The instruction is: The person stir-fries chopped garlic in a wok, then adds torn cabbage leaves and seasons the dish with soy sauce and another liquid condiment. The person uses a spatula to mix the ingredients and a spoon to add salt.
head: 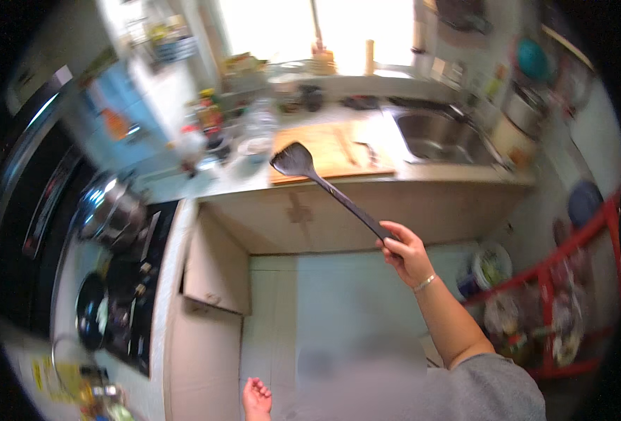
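Note:
My right hand [402,250] grips the end of the handle of a black spatula [342,196]. The spatula is raised in front of me, its broad head pointing up and left, across the view of the wooden cutting board's [310,131] front left corner. On the right side of that board lie small dark items, too blurred to name. My left hand [257,397] is low in the view, near the cabinets on the left, with its fingers loosely curled and nothing seen in it.
A stainless steel sink [442,134] is set in the counter right of the board. Bottles [208,113] stand left of it. A stove [142,294] at left bears a shiny metal pot [113,213] and a dark pan [92,310]. A cabinet door [218,263] stands ajar. A red rack [547,294] is at right.

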A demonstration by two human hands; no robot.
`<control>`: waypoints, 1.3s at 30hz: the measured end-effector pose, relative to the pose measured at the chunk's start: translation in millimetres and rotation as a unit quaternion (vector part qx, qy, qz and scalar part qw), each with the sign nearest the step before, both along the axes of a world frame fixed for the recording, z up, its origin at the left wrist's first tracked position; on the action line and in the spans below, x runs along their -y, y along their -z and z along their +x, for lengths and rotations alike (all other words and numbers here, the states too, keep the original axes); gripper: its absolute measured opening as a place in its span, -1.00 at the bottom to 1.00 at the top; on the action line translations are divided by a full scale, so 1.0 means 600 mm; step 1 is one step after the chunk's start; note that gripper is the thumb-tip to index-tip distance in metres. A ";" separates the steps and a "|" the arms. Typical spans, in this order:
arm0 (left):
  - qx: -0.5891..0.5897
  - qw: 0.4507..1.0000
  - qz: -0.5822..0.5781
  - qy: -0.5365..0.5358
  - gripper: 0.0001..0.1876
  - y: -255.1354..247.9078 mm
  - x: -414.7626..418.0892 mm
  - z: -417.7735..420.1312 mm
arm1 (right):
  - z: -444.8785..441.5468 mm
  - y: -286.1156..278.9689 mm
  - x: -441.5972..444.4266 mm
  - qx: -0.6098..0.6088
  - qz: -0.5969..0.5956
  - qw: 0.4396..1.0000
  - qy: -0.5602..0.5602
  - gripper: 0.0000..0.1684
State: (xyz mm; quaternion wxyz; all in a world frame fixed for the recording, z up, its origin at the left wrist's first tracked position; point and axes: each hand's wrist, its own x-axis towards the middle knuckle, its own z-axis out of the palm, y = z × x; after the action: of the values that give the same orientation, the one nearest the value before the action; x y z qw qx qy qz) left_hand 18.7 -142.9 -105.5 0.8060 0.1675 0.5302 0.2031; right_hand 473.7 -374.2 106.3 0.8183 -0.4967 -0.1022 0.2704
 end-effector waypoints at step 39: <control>0.075 0.990 -0.001 -0.118 -0.76 0.001 0.064 0.001 | -0.021 -0.087 -0.213 0.265 -0.011 0.964 -0.019 -0.63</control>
State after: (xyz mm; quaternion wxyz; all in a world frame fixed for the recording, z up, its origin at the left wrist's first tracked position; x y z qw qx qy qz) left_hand 19.2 -181.5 -106.3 0.8140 0.0869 0.4849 0.3079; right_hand 460.9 -246.6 158.4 0.7511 -0.5576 -0.3220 0.1459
